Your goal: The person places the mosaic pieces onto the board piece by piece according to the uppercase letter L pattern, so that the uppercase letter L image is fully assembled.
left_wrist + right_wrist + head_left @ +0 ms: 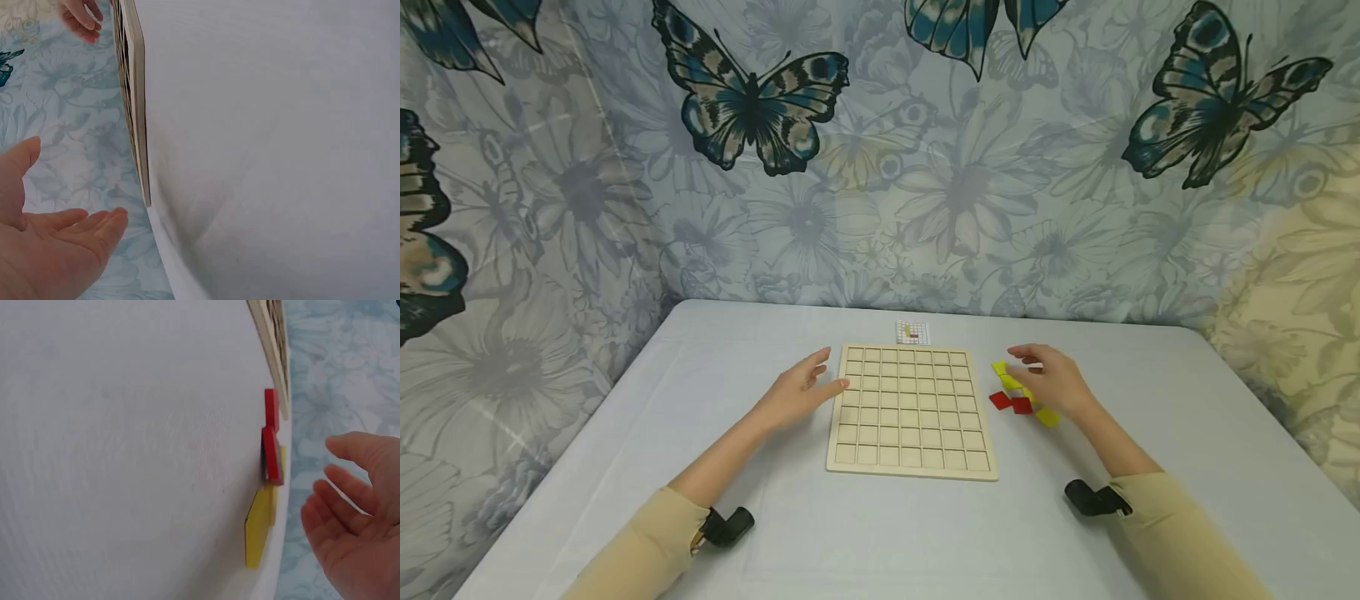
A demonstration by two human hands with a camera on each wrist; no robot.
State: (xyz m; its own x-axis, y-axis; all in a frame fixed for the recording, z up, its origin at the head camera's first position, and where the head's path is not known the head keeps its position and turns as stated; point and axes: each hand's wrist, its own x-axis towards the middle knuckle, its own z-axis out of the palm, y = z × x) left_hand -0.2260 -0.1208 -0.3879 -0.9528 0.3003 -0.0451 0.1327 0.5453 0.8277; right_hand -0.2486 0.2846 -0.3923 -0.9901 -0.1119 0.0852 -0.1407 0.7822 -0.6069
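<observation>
- Hovering beside the left edge of the wooden grid board (910, 412), the left hand (793, 397) is held with thumb and fingers apart.
- Nothing is set in it; work seems unbegun.
- Red tiles (1022, 406) and yellow tiles (1048, 417) are left loose on its right.
- Above them, the right hand (1054, 381) is poised, thumb and fingers apart.

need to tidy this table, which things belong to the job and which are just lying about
Likely for the job:
grid board
red tiles
yellow tiles
small grid card

Likely just surroundings:
butterfly-print backdrop
white tablecloth
black wrist-worn devices
</observation>
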